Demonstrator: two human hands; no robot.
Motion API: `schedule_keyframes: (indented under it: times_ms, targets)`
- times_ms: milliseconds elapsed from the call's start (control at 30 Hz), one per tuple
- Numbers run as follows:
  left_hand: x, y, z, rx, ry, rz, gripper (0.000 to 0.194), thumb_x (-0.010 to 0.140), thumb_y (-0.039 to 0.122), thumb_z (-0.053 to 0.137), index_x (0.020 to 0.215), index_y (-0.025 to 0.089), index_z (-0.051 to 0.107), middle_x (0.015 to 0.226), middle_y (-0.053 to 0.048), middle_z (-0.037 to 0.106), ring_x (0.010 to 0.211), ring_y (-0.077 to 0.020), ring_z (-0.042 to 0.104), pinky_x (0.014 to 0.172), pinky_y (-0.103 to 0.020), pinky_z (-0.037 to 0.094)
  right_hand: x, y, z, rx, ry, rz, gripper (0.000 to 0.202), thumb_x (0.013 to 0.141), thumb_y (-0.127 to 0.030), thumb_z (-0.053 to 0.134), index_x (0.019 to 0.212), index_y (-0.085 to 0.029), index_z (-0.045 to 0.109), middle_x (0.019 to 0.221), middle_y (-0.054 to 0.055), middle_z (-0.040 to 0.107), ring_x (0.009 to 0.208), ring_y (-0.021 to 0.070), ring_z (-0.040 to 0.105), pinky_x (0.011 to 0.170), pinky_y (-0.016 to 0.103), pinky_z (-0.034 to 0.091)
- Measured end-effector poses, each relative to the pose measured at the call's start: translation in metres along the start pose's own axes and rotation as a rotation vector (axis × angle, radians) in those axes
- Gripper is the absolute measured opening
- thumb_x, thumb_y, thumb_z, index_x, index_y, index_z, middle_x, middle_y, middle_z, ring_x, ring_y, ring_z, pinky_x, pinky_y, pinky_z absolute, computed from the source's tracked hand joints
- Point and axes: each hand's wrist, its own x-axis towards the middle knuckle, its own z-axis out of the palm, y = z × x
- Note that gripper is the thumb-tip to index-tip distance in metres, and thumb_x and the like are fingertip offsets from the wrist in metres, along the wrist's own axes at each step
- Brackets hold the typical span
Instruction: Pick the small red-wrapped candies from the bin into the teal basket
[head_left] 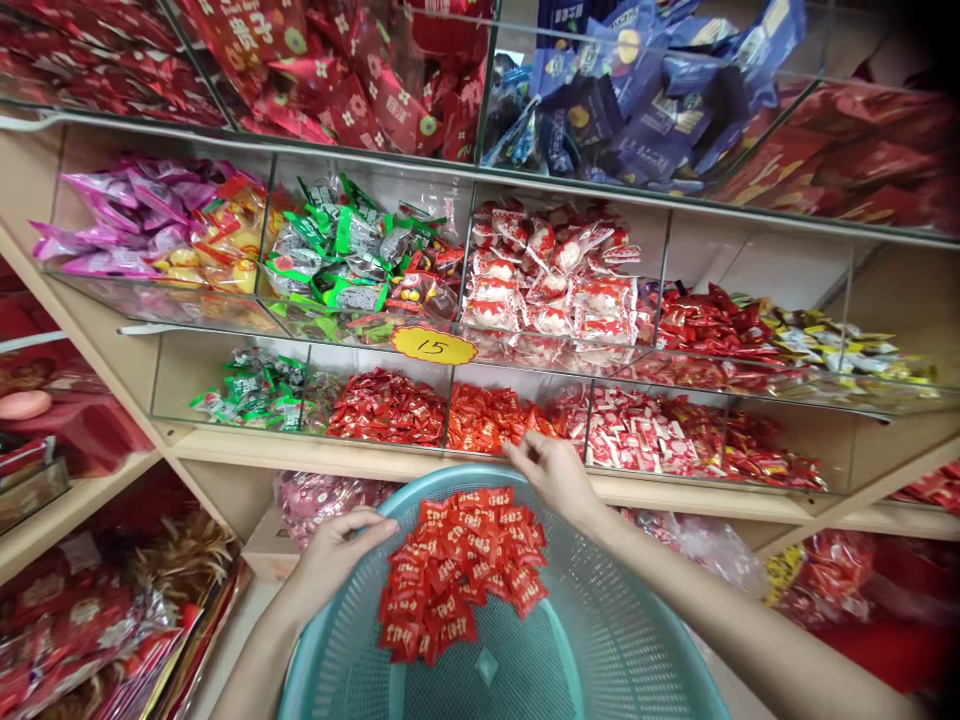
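A large teal plastic basket (630,610) stands in front of me, its far rim close to the lower shelf edge. Inside lies a pile of small red wrapped candies (465,560) with pale lettering. My left hand (341,545) is at the basket's left rim, thumb over the edge and the other fingers partly hidden; it appears to grip the rim. My right hand (555,475) reaches over the far rim, fingertips beside the shelf's front edge, just below a bin of orange-red candies (487,420). Its fingers are slightly bent and apart, with nothing visible in them.
Clear-walled bins hold green-wrapped candies (352,245), red-and-white candies (555,270) and blue packets (637,90). A yellow tag (434,346) reading 15 hangs on the middle shelf. Red packages (75,620) fill the lower left; wooden shelf edges (285,450) border the basket.
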Motion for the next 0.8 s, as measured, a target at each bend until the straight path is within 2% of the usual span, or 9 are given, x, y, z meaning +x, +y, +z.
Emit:
schedule_keyframes:
  times_ms: [133,233,333,467,600,800]
  targets:
    - [0.0,0.0,0.0,0.012,0.01,0.005,0.023,0.067,0.04,0.057,0.07,0.018,0.066,0.077,0.0,0.058,0.074,-0.0153,0.051,0.066,-0.021,0.038,0.036,0.021,-0.009,-0.227,0.011,-0.028,0.017,0.077,-0.031,0.045,0.074,-0.019,0.055,0.069,0.001,0.06,0.061,0.0114,0.052,0.055,0.019,0.031]
    - [0.0,0.001,0.0,0.017,0.022,0.007,0.024,0.066,0.04,0.058,0.07,0.018,0.066,0.076,0.0,0.059,0.075,-0.0158,0.051,0.067,-0.022,0.039,0.051,0.033,-0.013,-0.345,-0.02,-0.002,0.017,0.076,-0.026,0.045,0.082,-0.02,0.059,0.078,0.003,0.063,0.072,0.0142,0.056,0.061,0.021,0.033]
    - [0.0,0.002,0.0,0.018,0.025,0.007,0.024,0.065,0.041,0.058,0.07,0.019,0.067,0.076,-0.001,0.06,0.076,-0.0167,0.052,0.068,-0.023,0.039,0.056,0.038,-0.015,-0.424,-0.092,0.008,0.017,0.076,-0.026,0.045,0.078,-0.02,0.061,0.079,0.003,0.063,0.073,0.0149,0.057,0.061,0.021,0.033]
    - [0.001,0.001,0.0,0.027,0.028,0.012,0.024,0.065,0.041,0.058,0.068,0.019,0.067,0.075,-0.001,0.06,0.073,-0.0168,0.052,0.066,-0.024,0.04,0.053,0.032,-0.01,-0.529,-0.188,-0.063,0.018,0.076,-0.031,0.047,0.075,-0.019,0.06,0.079,0.005,0.061,0.076,0.0151,0.055,0.062,0.022,0.034]
    - [0.001,0.0,0.0,0.012,0.019,0.013,0.023,0.065,0.04,0.058,0.069,0.019,0.067,0.075,0.0,0.061,0.073,-0.0163,0.053,0.067,-0.024,0.04,0.051,0.019,0.002,-0.675,-0.198,-0.063,0.022,0.074,-0.035,0.049,0.077,-0.017,0.06,0.083,0.009,0.06,0.08,0.0191,0.053,0.063,0.024,0.037]
    - [0.001,0.003,0.0,0.04,0.014,0.008,0.024,0.066,0.039,0.058,0.069,0.018,0.066,0.077,-0.001,0.062,0.075,-0.017,0.054,0.068,-0.024,0.039,0.053,0.004,0.013,-0.777,-0.25,-0.01,0.018,0.074,-0.02,0.047,0.081,-0.013,0.062,0.084,0.012,0.06,0.085,0.0219,0.052,0.065,0.027,0.039]
